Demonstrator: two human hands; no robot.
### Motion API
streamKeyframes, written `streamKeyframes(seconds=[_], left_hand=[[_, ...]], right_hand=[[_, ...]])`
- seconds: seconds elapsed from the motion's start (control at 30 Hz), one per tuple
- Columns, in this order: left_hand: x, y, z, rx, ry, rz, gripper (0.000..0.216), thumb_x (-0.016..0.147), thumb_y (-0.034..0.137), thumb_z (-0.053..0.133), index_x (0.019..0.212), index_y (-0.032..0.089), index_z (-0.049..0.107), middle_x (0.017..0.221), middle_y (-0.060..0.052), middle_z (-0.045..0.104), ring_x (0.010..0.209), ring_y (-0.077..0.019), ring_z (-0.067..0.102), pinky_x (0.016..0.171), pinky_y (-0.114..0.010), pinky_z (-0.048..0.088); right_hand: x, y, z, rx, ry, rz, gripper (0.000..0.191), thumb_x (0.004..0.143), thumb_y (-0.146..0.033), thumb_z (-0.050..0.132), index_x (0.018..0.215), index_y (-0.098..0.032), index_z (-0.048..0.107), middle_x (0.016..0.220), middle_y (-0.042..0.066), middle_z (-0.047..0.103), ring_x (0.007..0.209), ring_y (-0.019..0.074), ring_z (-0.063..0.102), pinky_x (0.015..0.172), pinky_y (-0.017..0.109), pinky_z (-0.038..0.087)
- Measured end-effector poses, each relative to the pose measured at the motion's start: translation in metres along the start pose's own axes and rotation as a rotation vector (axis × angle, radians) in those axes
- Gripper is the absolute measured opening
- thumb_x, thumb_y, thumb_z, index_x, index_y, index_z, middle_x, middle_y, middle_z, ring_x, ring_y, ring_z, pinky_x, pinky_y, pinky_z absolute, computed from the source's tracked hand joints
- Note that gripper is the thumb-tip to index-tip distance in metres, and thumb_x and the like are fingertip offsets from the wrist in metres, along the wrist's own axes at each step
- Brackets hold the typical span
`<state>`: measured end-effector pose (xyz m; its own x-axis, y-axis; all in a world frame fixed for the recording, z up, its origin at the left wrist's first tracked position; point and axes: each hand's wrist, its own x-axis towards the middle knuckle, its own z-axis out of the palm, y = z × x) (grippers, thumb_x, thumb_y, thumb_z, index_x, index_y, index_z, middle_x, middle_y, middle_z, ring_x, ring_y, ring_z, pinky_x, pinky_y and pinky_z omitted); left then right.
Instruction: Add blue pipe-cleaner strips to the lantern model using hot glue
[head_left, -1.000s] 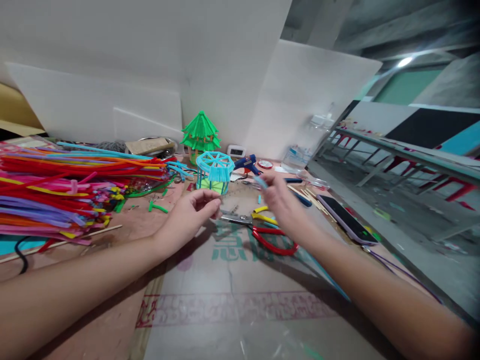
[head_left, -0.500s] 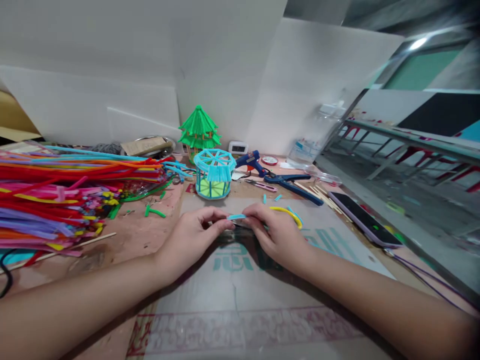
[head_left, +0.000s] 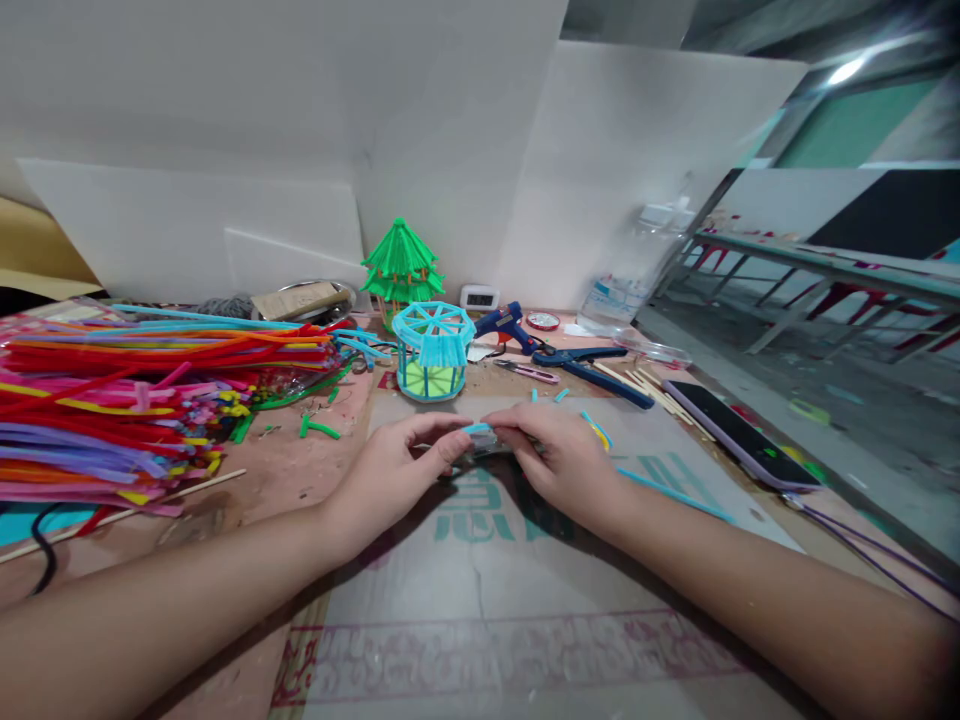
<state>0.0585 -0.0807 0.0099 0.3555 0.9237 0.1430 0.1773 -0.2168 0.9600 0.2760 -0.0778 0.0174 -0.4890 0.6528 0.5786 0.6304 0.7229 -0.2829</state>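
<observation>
Between my two hands is a short light-blue strip (head_left: 477, 428), which looks like a piece of chenille stem. My left hand (head_left: 397, 470) pinches its left end with thumb and forefinger. My right hand (head_left: 559, 465) has its fingers closed at the right end; its fingertips are partly hidden. Beneath the strip, something greyish and shiny shows between the hands, too unclear to name. Just beyond stands a round light-blue frame (head_left: 433, 350) with a spoked top and a yellow-green base. Cut blue bits (head_left: 562, 396) and a yellow piece (head_left: 600, 434) lie by my right hand.
Bundles of coloured chenille stems (head_left: 165, 350) fill the left side. Behind are a green tiered-roof model (head_left: 403, 265), a glue gun (head_left: 504, 325) and a small timer (head_left: 480, 298). Blue-handled cutters (head_left: 592, 368), a craft knife (head_left: 529, 372), wooden sticks and a phone (head_left: 739, 435) lie right.
The view has shifted slightly. The blue strip sits more tilted between my fingers, and my right hand now covers most of the yellow piece. A long blue strip shows beside my right forearm.
</observation>
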Motion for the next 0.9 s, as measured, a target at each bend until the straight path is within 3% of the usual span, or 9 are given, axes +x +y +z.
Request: streamKeyframes(seconds=[0.1, 0.23, 0.57, 0.8, 0.9], left_hand=[[-0.001, 0.001, 0.0, 0.002, 0.006, -0.018, 0.046, 0.09, 0.055, 0.059, 0.116, 0.02, 0.071, 0.105, -0.008, 0.075, 0.083, -0.0183, 0.069, 0.07, -0.027, 0.056], [-0.001, 0.002, 0.0, 0.005, 0.008, -0.01, 0.037, 0.092, 0.048, 0.059, 0.112, 0.02, 0.073, 0.101, -0.007, 0.076, 0.087, -0.0182, 0.068, 0.07, -0.025, 0.055], [-0.003, 0.005, 0.002, 0.073, -0.007, 0.01, 0.028, 0.093, 0.041, 0.059, 0.098, 0.02, 0.077, 0.091, -0.003, 0.076, 0.079, -0.0147, 0.067, 0.068, -0.023, 0.052], [-0.005, 0.003, 0.001, 0.091, 0.003, -0.022, 0.038, 0.093, 0.044, 0.059, 0.12, 0.021, 0.071, 0.103, -0.006, 0.077, 0.087, -0.0187, 0.07, 0.076, -0.028, 0.056], [-0.005, 0.003, 0.001, 0.094, 0.007, -0.019, 0.038, 0.092, 0.044, 0.06, 0.119, 0.021, 0.072, 0.106, -0.007, 0.077, 0.089, -0.0196, 0.069, 0.075, -0.029, 0.056]], right_hand=[[0.001, -0.001, -0.002, -0.002, -0.001, -0.001, 0.021, 0.097, -0.016, 0.05, 0.105, -0.019, 0.07, 0.095, 0.007, 0.077, 0.09, 0.0197, 0.071, 0.078, 0.031, 0.053], [0.001, -0.005, -0.003, -0.002, 0.009, -0.012, 0.021, 0.097, -0.017, 0.05, 0.107, -0.019, 0.069, 0.095, 0.007, 0.076, 0.088, 0.0192, 0.07, 0.076, 0.031, 0.052], [0.001, -0.011, -0.005, -0.004, 0.031, -0.075, 0.016, 0.098, -0.027, 0.054, 0.089, -0.018, 0.063, 0.081, 0.006, 0.069, 0.075, 0.017, 0.061, 0.069, 0.029, 0.045], [0.002, -0.01, -0.004, 0.01, 0.041, -0.047, 0.015, 0.098, -0.026, 0.053, 0.09, -0.019, 0.063, 0.08, 0.005, 0.07, 0.073, 0.0165, 0.061, 0.067, 0.028, 0.044], [0.003, -0.01, -0.004, 0.032, 0.059, -0.01, 0.015, 0.097, -0.026, 0.054, 0.088, -0.019, 0.064, 0.079, 0.004, 0.07, 0.074, 0.0165, 0.063, 0.068, 0.028, 0.045]])
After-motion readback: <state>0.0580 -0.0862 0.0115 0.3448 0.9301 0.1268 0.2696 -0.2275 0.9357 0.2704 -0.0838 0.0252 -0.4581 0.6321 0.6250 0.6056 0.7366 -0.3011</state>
